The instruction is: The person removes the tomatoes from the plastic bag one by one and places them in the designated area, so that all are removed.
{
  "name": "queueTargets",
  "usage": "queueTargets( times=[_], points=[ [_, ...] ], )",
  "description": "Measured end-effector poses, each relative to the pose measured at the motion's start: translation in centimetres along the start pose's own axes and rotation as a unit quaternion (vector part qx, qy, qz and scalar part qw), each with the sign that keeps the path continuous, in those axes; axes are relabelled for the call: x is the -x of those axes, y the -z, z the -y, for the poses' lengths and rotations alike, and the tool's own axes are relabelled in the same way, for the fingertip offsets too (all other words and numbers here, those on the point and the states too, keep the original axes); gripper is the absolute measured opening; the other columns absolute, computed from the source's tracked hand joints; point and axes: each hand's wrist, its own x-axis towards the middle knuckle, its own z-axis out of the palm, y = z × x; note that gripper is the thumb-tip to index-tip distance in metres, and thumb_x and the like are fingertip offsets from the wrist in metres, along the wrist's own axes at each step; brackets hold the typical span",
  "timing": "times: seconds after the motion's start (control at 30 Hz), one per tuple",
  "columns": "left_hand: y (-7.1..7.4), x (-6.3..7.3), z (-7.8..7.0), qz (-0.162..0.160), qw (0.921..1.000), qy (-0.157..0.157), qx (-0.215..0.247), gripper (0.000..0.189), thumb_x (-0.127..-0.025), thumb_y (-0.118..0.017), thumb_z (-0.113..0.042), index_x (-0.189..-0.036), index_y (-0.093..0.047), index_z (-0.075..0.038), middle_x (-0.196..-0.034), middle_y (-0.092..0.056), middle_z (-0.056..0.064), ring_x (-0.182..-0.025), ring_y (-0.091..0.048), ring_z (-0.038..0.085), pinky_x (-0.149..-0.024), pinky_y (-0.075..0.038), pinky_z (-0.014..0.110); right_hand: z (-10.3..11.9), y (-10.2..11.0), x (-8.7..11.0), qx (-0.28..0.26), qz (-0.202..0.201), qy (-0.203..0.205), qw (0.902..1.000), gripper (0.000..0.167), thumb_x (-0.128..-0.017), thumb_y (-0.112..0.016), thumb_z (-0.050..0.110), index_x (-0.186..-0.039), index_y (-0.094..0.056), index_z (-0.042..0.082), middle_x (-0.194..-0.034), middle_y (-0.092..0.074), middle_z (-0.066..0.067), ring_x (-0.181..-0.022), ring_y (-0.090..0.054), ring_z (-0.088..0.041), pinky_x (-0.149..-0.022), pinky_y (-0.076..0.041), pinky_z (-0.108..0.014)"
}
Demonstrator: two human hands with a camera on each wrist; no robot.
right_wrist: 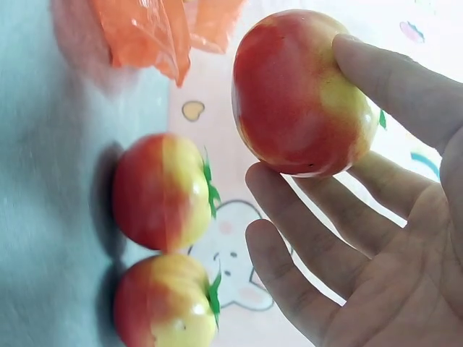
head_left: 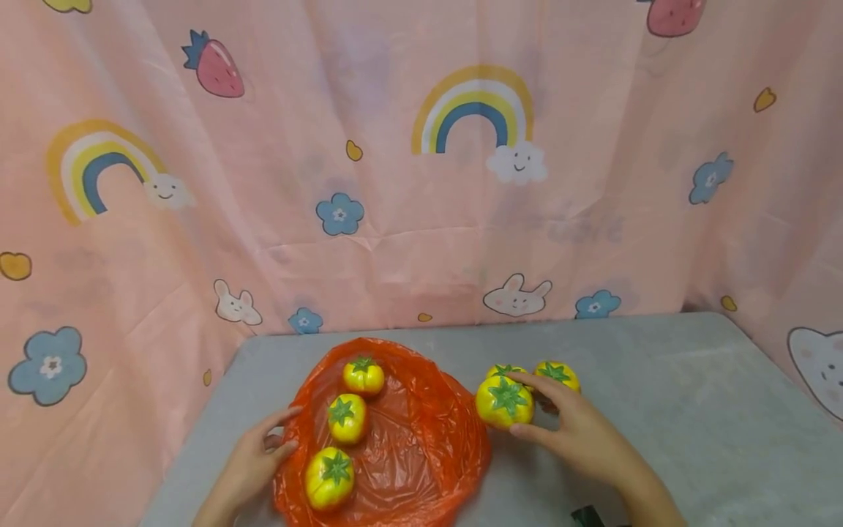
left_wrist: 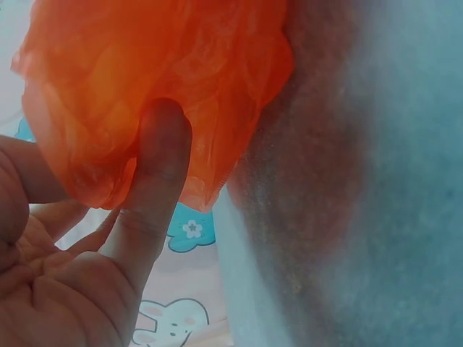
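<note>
A red plastic bag (head_left: 421, 446) lies spread open on the table. Three yellow tomatoes with green star-shaped tops rest along its left side: a far one (head_left: 364, 377), a middle one (head_left: 347, 419) and a near one (head_left: 330, 479). My left hand (head_left: 250, 461) pinches the bag's left edge; in the left wrist view the thumb (left_wrist: 155, 173) lies against the orange-looking film. Just right of the bag, my right hand (head_left: 582, 432) holds another tomato (right_wrist: 304, 94) between thumb and fingers, raised off the table. Its underside is red.
Two more tomatoes stand on the table behind the right hand, one (head_left: 558, 375) to the right and one (head_left: 506, 369) partly hidden by the held tomato. The grey table (head_left: 711, 410) meets a pink printed curtain (head_left: 395, 278) at its back. A dark object (head_left: 587, 517) shows at the near edge.
</note>
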Motion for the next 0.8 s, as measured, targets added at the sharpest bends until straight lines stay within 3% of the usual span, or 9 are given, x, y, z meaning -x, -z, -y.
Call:
queueTargets(
  times=[0.23, 0.43, 0.8],
  points=[
    [0.1, 0.0, 0.0, 0.001, 1.0000, -0.005, -0.007, 0.051, -0.095, -0.061, 0.002, -0.143, -0.053, -0.013, -0.134, -0.057, 0.019, -0.094, -0.070, 0.021, -0.071, -0.062, 0.038, -1.1, 1.2, 0.1, 0.022, -0.022, -0.016, 0.9994, 0.071, -0.083, -0.075, 0.053, -0.143, -0.051, 0.023, -0.142, -0.055, -0.012, -0.111, -0.061, -0.024, -0.095, -0.055, -0.051],
    [0.1, 0.0, -0.1, -0.001, 0.9999, -0.004, -0.014, 0.051, -0.095, -0.061, 0.002, -0.142, -0.053, -0.012, -0.134, -0.056, 0.019, -0.092, -0.069, 0.020, -0.072, -0.062, 0.038, -2.1, 2.1, 0.2, 0.040, -0.049, -0.011, 0.9979, 0.073, -0.086, -0.073, 0.050, -0.147, -0.047, 0.019, -0.139, -0.057, -0.018, -0.107, -0.062, -0.026, -0.088, -0.056, -0.050],
    [0.3, 0.1, -0.1, -0.008, 0.9998, -0.015, -0.007, 0.051, -0.094, -0.062, 0.002, -0.142, -0.053, -0.013, -0.123, -0.067, 0.016, -0.089, -0.070, 0.019, -0.068, -0.061, 0.036, -4.3, 3.7, 0.1, 0.047, -0.103, -0.042, 0.9927, 0.080, -0.091, -0.066, 0.054, -0.152, -0.039, 0.009, -0.148, -0.044, -0.027, -0.120, -0.056, -0.043, -0.094, -0.054, -0.055]
  ],
)
